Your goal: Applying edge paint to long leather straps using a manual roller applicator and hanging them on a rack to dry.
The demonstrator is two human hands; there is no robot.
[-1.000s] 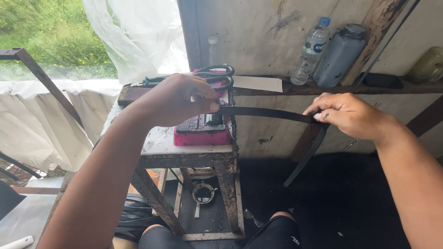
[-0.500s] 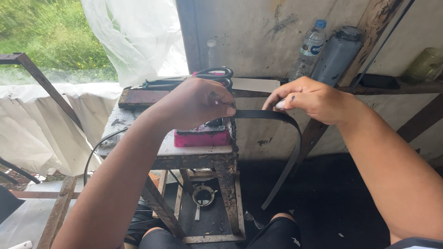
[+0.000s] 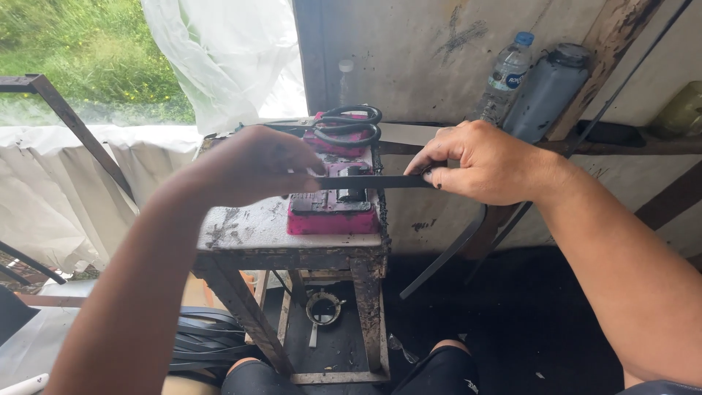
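Both hands grip one black strap (image 3: 380, 181) stretched level across a pink block (image 3: 333, 212) on a grimy metal stand (image 3: 241, 234). Left hand (image 3: 256, 164), at nine o'clock from the block, curls over the strap's end, hiding its fingertips and that end. Right hand (image 3: 482, 161), at three o'clock, pinches the strap between thumb and fingers. Beyond it, the strap droops toward five o'clock, flat, narrow and dull black. Black-handled scissors (image 3: 347, 124) lie at twelve o'clock. A water bottle (image 3: 510, 73) stands on a ledge, partly hidden.
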